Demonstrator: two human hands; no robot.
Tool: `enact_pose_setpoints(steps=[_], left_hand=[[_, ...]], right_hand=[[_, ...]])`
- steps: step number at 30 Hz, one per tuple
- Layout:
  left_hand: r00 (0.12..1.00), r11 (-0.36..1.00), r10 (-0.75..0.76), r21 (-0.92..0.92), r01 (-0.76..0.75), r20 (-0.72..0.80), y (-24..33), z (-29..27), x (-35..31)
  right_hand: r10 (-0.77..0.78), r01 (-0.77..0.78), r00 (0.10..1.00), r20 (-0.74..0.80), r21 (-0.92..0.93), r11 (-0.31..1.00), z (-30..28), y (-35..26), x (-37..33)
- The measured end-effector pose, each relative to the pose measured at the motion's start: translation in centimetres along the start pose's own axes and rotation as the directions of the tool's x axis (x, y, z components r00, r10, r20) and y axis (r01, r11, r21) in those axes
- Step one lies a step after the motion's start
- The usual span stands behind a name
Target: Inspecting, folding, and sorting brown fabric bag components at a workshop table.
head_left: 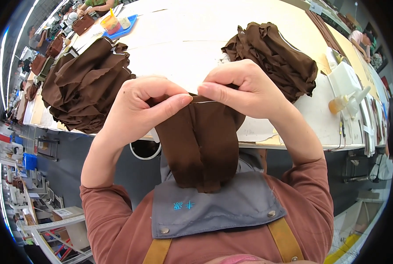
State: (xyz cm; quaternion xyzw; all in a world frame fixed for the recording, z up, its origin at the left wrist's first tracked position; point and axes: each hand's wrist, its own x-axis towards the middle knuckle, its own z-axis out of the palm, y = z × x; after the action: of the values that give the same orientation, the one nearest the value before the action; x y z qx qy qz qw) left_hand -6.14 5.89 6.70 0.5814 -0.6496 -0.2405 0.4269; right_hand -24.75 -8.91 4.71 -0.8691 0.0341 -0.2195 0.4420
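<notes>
A piece of dark brown fabric (201, 141) hangs from both my hands in front of my chest, with a thin white strip along its upper edge. My left hand (150, 101) pinches that edge between thumb and forefinger. Close beside it, my right hand (238, 90) grips the same edge, thumb pressed on top. The cloth drapes down over the table's near edge to my grey apron. To the left lies a crumpled heap of brown fabric (86, 88); a second brown heap (273, 57) lies farther back on the right.
The pale worktable (174, 44) spreads ahead. At its far left sits a blue tray (128, 27) with small containers. On the right stand a white box (343, 79) and a bottle of amber liquid (338, 104). A round white-rimmed bin (144, 156) is below the edge. Other people work farther off.
</notes>
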Motion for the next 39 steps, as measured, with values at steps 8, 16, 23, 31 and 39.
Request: enact_pose_setpoints(steps=[8, 16, 23, 31, 39], left_hand=[[1.0, 1.0, 0.014, -0.003, -0.014, 0.017, -0.7, 0.0, -0.1], [0.954, 0.905, -0.238, -0.314, 0.287, 0.184, -0.6, -0.9, -0.2], [0.977, 0.949, -0.152, -0.255, 0.187, 0.149, -1.0, -0.4, -0.6], [0.974, 0.952, -0.12, -0.256, 0.167, 0.191, -1.3, -0.4, -0.5], [0.977, 0.942, -0.149, -0.278, 0.187, 0.153, -2.1, 1.1, 0.1]], right_hand=[[0.038, -0.039, 0.999, 0.014, 0.104, 0.994, 0.5, 0.1, -0.1], [0.159, -0.162, 0.987, 0.031, 0.226, 0.961, 0.0, 0.5, -0.4], [0.142, -0.155, 0.988, 0.065, 0.309, 0.938, -0.2, 0.9, -0.3], [0.138, -0.16, 0.986, 0.09, 0.33, 0.93, -0.2, 1.0, -0.3], [0.141, -0.176, 0.983, 0.119, 0.376, 0.91, 0.0, 1.8, -0.2]])
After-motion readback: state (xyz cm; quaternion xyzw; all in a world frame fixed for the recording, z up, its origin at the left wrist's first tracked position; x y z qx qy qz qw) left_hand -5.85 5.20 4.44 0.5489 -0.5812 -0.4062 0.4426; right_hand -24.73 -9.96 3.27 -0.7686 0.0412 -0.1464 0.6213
